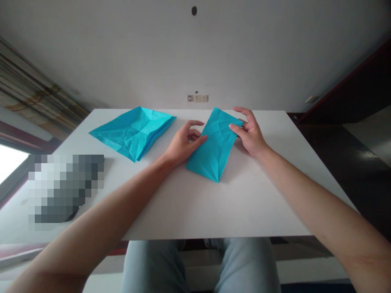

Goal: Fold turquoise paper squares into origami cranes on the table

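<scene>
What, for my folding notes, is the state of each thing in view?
left hand: fingers curled, touching the near paper's left edge
right hand: holding the near paper's right edge
near paper: folded, creased, flat on the table
far paper: folded in layers, creased, untouched
wall sockets: no plugs visible
blurred object: cannot tell

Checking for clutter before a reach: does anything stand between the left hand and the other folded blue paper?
Nothing visible does: only white tabletop separates the left hand from the folded blue paper. The blurred object lies nearer the camera, off that path.
</scene>
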Demonstrator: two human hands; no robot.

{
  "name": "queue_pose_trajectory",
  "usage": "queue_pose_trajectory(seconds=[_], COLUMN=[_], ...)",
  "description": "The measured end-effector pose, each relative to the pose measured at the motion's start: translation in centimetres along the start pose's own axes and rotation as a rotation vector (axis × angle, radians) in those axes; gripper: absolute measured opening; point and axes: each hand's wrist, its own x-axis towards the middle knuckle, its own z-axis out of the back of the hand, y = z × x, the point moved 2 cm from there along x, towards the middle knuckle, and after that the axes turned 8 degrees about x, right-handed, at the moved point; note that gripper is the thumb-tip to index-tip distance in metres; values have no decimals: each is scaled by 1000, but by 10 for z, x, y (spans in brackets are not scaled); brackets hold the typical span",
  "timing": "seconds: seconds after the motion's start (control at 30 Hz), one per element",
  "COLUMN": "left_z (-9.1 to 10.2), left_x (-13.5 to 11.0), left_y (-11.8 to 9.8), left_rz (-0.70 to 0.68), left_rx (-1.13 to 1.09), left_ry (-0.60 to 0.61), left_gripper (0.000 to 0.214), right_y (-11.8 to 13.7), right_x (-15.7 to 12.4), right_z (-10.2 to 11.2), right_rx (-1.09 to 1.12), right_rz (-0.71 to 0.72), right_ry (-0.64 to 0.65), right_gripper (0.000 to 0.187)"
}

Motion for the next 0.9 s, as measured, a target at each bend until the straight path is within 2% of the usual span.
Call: queue_pose_trajectory(seconds=[0.13,0.27,0.33,0.43,0.47,0.6,0.67,0.73,0.83,0.9], left_z=[4,9,9,5,4,7,11,14,14,12], left_x=[2,2,1,-4,-7,-16,-19,-20,-16,-13], left_y=[-1,-7,-10,-18,-21,-37,-43,-45,-39,-31], left_rz=[-44,-119,-157,-211,-233,-305,-338,-363,-343,-302], left_rx=[41,143,179,198,206,346,426,470,530,584], left_ry=[-62,-149,-150,-173,-197,-377,-453,-496,-500,-482], left_gripper=[39,31,43,71,74,44,32,29,36,50], right_y=[-2,-3,1,14,18,28,27,24,19,17], right_x=[1,2,2,4,4,5,4,2,-1,-4], right_z=[0,-1,1,6,8,11,10,9,8,8], right_rx=[-13,12,-2,-52,-68,-158,-191,-195,-222,-306], right_rz=[46,58,100,222,269,400,426,429,394,370], right_ry=[-19,15,-14,-125,-165,-241,-231,-189,-109,-53], right_gripper=[55,60,61,59,58,53,52,56,71,73])
